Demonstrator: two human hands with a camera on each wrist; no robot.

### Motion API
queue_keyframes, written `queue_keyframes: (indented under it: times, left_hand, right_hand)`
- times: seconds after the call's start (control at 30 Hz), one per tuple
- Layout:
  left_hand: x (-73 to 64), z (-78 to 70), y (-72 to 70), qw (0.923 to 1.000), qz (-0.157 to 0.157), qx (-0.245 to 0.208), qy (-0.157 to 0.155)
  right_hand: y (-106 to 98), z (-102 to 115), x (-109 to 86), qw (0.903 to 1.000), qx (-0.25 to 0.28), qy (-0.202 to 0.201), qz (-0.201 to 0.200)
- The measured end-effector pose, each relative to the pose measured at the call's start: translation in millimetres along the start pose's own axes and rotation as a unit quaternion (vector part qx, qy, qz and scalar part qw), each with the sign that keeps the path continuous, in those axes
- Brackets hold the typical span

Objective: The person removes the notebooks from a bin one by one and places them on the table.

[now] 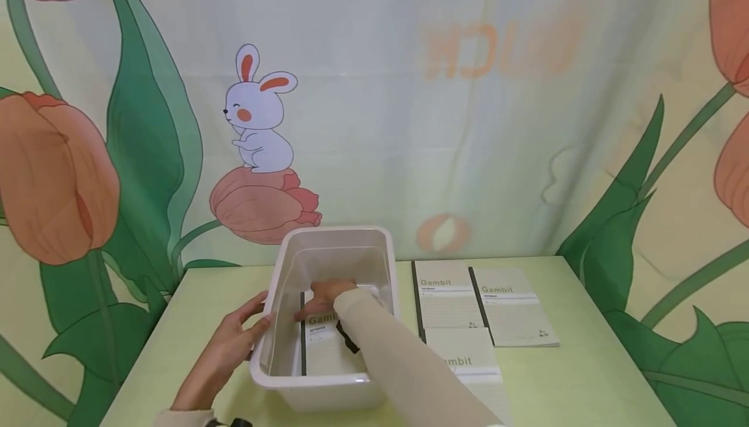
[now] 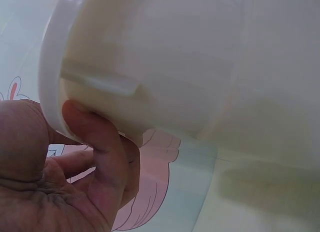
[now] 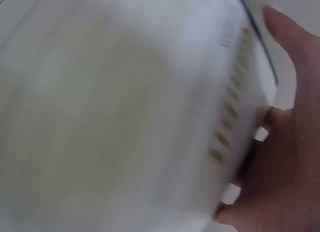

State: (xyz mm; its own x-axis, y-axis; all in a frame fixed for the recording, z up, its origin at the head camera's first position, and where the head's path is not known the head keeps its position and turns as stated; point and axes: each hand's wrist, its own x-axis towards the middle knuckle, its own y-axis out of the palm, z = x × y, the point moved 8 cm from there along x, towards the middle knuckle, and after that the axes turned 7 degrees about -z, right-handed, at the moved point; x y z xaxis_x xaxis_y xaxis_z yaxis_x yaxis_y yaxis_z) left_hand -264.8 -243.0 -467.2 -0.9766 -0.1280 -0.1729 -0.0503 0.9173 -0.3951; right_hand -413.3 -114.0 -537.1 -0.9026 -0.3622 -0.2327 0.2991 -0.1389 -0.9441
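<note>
My left hand grips the left wall of a pale plastic bin, thumb over the rim and fingers outside. In the left wrist view, the thumb of my left hand lies against the bin's inner wall. Inside the bin is a white "Gambit" notebook with a dark spine. My right hand reaches in over its top end, thumb spread beside the spine. In the blurred right wrist view, the fingertips of my right hand are at the edge of the notebook, partly hidden.
Right of the bin, a notebook and another notebook lie side by side on the green table. A nearer notebook overlaps the first one's lower end and is partly behind my right sleeve. A printed curtain hangs behind.
</note>
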Motion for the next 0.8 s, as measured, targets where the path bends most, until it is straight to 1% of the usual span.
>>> queue_keyframes:
  times: [0.07, 0.13, 0.23, 0.4, 0.43, 0.5, 0.53, 0.57, 0.63, 0.7, 0.77, 0.8]
  left_hand:
    - [0.1, 0.0, 0.3, 1.0000, 0.001, 0.002, 0.000]
    - [0.0, -0.8, 0.1, 1.0000, 0.000, 0.002, 0.002]
    - [-0.3, -1.5, -0.4, 1.0000, -0.001, -0.002, 0.006]
    - [-1.5, -2.1, -0.9, 0.9999, -0.001, -0.008, 0.010]
    - [-1.2, -2.2, -0.9, 0.9999, 0.000, -0.007, 0.011]
    - [-1.1, -2.2, -1.6, 0.9999, -0.002, -0.004, 0.011]
    - [-0.7, -1.4, -1.1, 0.9999, -0.003, -0.002, 0.009]
    - [-0.5, -1.3, -0.8, 0.9999, -0.003, -0.001, 0.011]
    - [0.1, -1.5, -0.4, 0.9999, -0.005, 0.002, 0.012]
    - [0.7, -1.4, -0.3, 0.9999, -0.006, 0.006, 0.012]
    - [0.7, -1.5, -0.4, 0.9999, -0.006, 0.009, 0.013]
    - [0.6, -1.2, -0.4, 0.9999, -0.006, 0.011, 0.011]
  right_hand:
    - [-6, 0, 4.2, 0.9993, -0.008, -0.011, -0.036]
    - [-11, -1, 9.1, 0.9973, -0.016, -0.010, -0.072]
    - [-18, 0, 14.3, 0.9911, -0.035, -0.017, -0.128]
    - [-36, 7, 10.2, 0.9714, -0.061, -0.040, -0.226]
    - [-41, 9, 6.4, 0.9693, -0.060, -0.044, -0.234]
    - [-49, 11, 5.2, 0.9668, -0.055, -0.055, -0.243]
    - [-53, 12, 4.7, 0.9670, -0.050, -0.062, -0.242]
    - [-59, 12, 3.5, 0.9697, -0.049, -0.064, -0.231]
    - [-75, 16, -2.0, 0.9694, -0.040, -0.083, -0.228]
    - [-91, 19, -4.6, 0.9669, -0.033, -0.104, -0.231]
    - [-106, 23, -12.0, 0.9698, -0.032, -0.106, -0.217]
    - [-113, 25, -15.9, 0.9685, -0.028, -0.111, -0.221]
